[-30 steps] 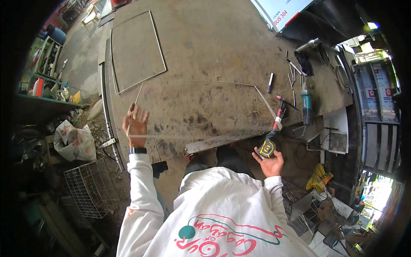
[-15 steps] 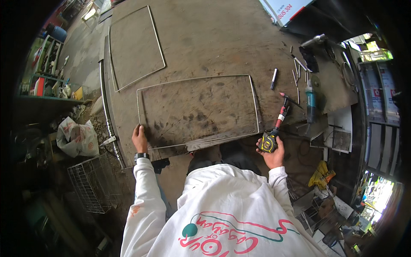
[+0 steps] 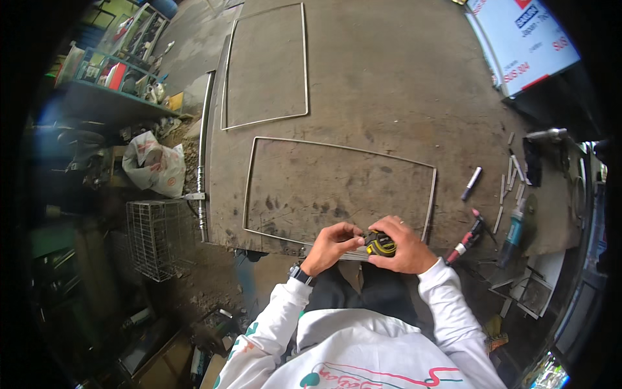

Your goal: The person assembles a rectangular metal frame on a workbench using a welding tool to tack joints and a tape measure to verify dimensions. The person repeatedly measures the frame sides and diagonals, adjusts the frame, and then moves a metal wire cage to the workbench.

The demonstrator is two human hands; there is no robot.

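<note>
In front of my body, at the near edge of the worktable (image 3: 389, 84), my right hand (image 3: 409, 249) is wrapped round a black and yellow tape measure (image 3: 382, 244). My left hand (image 3: 334, 246) is closed in a pinch at the left end of the tape measure; no length of blade can be made out. Both hands hover over the near side of a thin metal rectangular frame (image 3: 429, 204), hiding part of its lower bar. Farther off to the left lies a second rectangular frame (image 3: 305, 58), flat on the table.
To the right lie a marker (image 3: 472, 183), a red and black torch-like tool (image 3: 464, 246), a teal angle grinder (image 3: 512, 238) and several short metal strips (image 3: 502, 188). A large white-faced box (image 3: 528, 39) stands at the far right. A wire cage (image 3: 153, 236) and a plastic bag (image 3: 154, 165) sit left.
My left hand has let go of the near frame's left side and come to the tape measure. My right hand has brought the tape measure up and leftward. The view has shifted.
</note>
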